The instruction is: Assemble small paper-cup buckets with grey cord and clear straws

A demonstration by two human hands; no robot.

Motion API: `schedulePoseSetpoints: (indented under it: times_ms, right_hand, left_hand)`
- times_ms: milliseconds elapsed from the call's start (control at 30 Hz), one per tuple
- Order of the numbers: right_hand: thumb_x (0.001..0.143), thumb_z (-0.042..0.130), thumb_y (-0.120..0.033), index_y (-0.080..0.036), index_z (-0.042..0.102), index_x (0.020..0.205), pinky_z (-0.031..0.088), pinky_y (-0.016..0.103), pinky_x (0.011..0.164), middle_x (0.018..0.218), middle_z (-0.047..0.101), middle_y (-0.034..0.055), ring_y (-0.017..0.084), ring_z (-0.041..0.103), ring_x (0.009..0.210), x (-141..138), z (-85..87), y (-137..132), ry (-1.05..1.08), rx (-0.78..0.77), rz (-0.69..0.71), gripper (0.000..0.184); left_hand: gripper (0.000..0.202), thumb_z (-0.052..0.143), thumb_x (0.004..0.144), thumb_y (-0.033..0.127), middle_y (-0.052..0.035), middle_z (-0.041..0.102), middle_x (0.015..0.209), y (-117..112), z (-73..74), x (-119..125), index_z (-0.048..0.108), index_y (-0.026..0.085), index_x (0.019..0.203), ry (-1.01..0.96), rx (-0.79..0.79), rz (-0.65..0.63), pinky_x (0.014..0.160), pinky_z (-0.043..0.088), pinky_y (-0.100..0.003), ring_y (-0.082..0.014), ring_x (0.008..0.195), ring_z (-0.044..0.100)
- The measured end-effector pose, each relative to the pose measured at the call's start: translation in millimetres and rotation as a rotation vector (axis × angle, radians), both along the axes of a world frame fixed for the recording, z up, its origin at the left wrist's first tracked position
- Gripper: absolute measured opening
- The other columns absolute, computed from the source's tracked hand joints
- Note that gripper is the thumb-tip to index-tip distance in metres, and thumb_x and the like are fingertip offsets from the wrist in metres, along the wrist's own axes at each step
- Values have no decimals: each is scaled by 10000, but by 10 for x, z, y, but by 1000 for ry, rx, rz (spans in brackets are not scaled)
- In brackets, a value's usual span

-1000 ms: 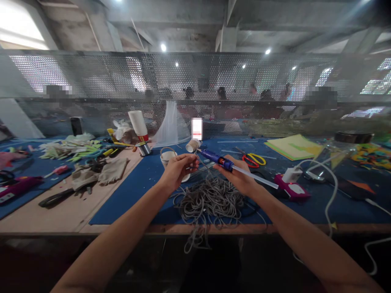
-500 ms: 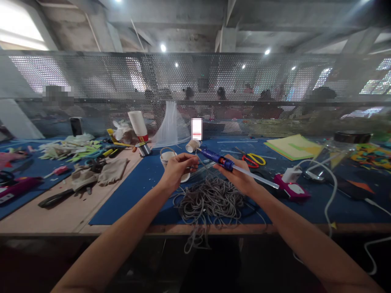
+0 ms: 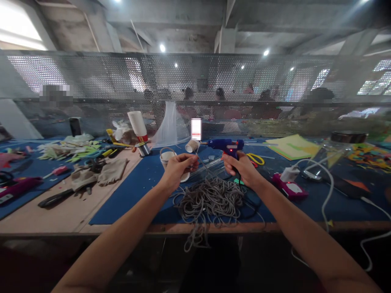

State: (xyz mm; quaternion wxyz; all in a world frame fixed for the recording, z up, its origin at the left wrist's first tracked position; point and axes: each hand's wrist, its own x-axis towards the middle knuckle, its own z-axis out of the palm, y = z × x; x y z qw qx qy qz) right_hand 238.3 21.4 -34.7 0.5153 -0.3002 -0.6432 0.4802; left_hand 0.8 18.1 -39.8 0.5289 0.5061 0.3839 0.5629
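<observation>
Head view, near to far. At the lower centre, a tangled heap of grey cord (image 3: pixel 210 199) lies on the blue mat (image 3: pixel 134 191) by the front edge of the worktop (image 3: pixel 76 228). Just above it, the left hand (image 3: pixel 179 167) has its grip pinched together at the fingertips – what it pinches is too thin to make out. The right hand (image 3: pixel 242 170) has its grip closed round the handle of a blue glue gun (image 3: pixel 224 144), held upright at centre frame, above the mat and right of the left hand, with its nozzle pointing left toward a tipped paper cup (image 3: pixel 193 145). Yellow-handled scissors (image 3: pixel 255 159) lie just beyond the right hand – a pink device (image 3: pixel 290 189) lies to its right. A perforated metal screen (image 3: pixel 195 77) closes off the back.
</observation>
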Motion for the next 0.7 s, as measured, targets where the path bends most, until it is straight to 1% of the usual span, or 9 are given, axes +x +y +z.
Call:
schedulePoseSetpoints:
  times_ms: [100, 133, 200, 333, 433, 467, 533, 633, 700]
  right_hand:
    - [830, 673, -403, -193, 525, 757, 291, 219, 427, 605, 465, -62, 55, 371, 439, 63, 77, 16, 148, -110, 108, 267]
    - [817, 682, -389, -189, 533, 755, 300, 215, 424, 616, 478, -57, 55, 379, 447, 92, 98, 32, 179, -137, 119, 257]
    - [781, 715, -387, -181, 570, 774, 333, 203, 424, 646, 510, -48, 59, 412, 478, 166, 130, 84, 235, -182, 80, 252]
    - [724, 778, -419, -194, 638, 854, 457, 177, 481, 742, 586, -32, 67, 519, 569, 388, 136, 282, 319, -269, -114, 295]
    - [724, 789, -421, -192, 658, 845, 484, 174, 475, 707, 587, -26, 71, 522, 552, 577, 81, 470, 305, -310, -300, 290]
    - [751, 769, -419, -190, 657, 833, 487, 173, 474, 676, 578, -31, 68, 514, 534, 632, 52, 530, 265, -316, -380, 268]
    - [827, 702, -404, -185, 638, 788, 484, 165, 477, 606, 557, -44, 62, 511, 497, 724, -18, 633, 78, -326, -564, 232]
    - [874, 658, -330, -166, 591, 707, 483, 159, 486, 538, 559, -42, 56, 514, 454, 811, -143, 742, -30, -345, -663, 243]
    - [897, 632, -335, -156, 587, 697, 485, 168, 480, 534, 600, -16, 68, 543, 449, 840, -226, 791, -101, -362, -684, 272]
  left_hand:
    - [255, 831, 710, 385, -43, 709, 774, 12, -24, -5, 751, 167, 817, -15, 2, -23, 687, 509, -248, -123, 698, 637]
    - [255, 833, 708, 383, -44, 710, 777, 15, -29, -5, 753, 168, 817, -15, 1, -25, 688, 510, -249, -123, 699, 637]
    - [259, 841, 696, 382, -51, 714, 784, 18, -31, -1, 757, 167, 813, -15, -5, -23, 688, 512, -255, -129, 704, 640]
    - [287, 871, 650, 369, -58, 719, 783, 9, -10, 22, 759, 155, 804, -22, -21, -19, 680, 510, -260, -133, 696, 638]
    - [301, 878, 637, 367, -55, 714, 768, -1, 6, 36, 753, 142, 793, -22, -23, -26, 669, 503, -253, -127, 679, 632]
    - [305, 878, 636, 368, -54, 713, 766, -3, 9, 38, 752, 140, 796, -19, -29, -30, 668, 502, -252, -127, 679, 633]
    - [306, 873, 643, 370, -50, 710, 764, -4, 10, 38, 750, 138, 802, -5, -45, -36, 671, 503, -247, -127, 685, 636]
    - [300, 862, 662, 368, -44, 708, 771, -8, 10, 39, 748, 139, 820, 16, -64, -47, 675, 503, -231, -121, 699, 638]
    - [301, 863, 661, 364, -42, 706, 768, -15, 11, 45, 746, 137, 820, 17, -72, -51, 674, 503, -225, -118, 699, 636]
